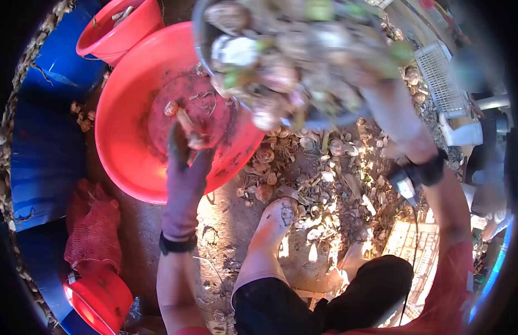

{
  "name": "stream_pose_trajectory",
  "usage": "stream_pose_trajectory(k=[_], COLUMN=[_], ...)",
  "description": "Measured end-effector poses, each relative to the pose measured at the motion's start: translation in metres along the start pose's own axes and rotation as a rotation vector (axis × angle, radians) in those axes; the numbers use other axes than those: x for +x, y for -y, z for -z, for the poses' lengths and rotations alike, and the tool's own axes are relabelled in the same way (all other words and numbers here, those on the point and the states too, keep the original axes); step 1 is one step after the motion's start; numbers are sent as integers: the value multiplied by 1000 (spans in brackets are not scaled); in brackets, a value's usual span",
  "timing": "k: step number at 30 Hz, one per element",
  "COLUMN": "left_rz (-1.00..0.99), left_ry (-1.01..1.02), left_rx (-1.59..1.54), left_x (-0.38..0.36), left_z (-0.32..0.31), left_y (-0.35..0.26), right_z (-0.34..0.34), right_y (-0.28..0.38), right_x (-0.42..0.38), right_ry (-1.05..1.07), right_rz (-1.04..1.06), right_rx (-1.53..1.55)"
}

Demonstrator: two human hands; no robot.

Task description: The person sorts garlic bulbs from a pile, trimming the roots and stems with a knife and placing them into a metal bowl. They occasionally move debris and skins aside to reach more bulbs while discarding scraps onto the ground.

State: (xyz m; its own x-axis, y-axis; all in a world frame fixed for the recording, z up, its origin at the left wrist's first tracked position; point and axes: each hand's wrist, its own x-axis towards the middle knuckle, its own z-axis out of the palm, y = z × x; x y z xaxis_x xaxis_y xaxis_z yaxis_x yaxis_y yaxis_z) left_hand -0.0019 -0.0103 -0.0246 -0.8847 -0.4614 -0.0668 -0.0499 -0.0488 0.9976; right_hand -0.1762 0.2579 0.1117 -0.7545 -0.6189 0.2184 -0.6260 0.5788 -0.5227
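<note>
My left hand, in a soiled glove, reaches over the near rim of a large red basin. Its thumb and fingers are spread in a V. A garlic bulb on a stem lies just past the fingertips, and whether they touch it is hard to make out. Blurred by motion, my right hand grips the side of a grey-blue basin heaped with garlic bulbs and dry stalks. This basin hangs partly over the red one's right edge.
Loose garlic and husks litter the ground. A smaller red bucket stands at the upper left, and a red mesh sack rests by another red bucket. Blue barrels line the left. At right are a white crate and other people's limbs.
</note>
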Motion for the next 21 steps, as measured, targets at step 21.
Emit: stream_pose_trajectory(k=[21], left_rz=[-241], left_ry=[-175], left_rx=[84], left_x=[59], left_z=[87], left_y=[-16], right_z=[-48], right_y=[68], right_x=[71], right_ry=[-590], right_rz=[422], right_rx=[-1171])
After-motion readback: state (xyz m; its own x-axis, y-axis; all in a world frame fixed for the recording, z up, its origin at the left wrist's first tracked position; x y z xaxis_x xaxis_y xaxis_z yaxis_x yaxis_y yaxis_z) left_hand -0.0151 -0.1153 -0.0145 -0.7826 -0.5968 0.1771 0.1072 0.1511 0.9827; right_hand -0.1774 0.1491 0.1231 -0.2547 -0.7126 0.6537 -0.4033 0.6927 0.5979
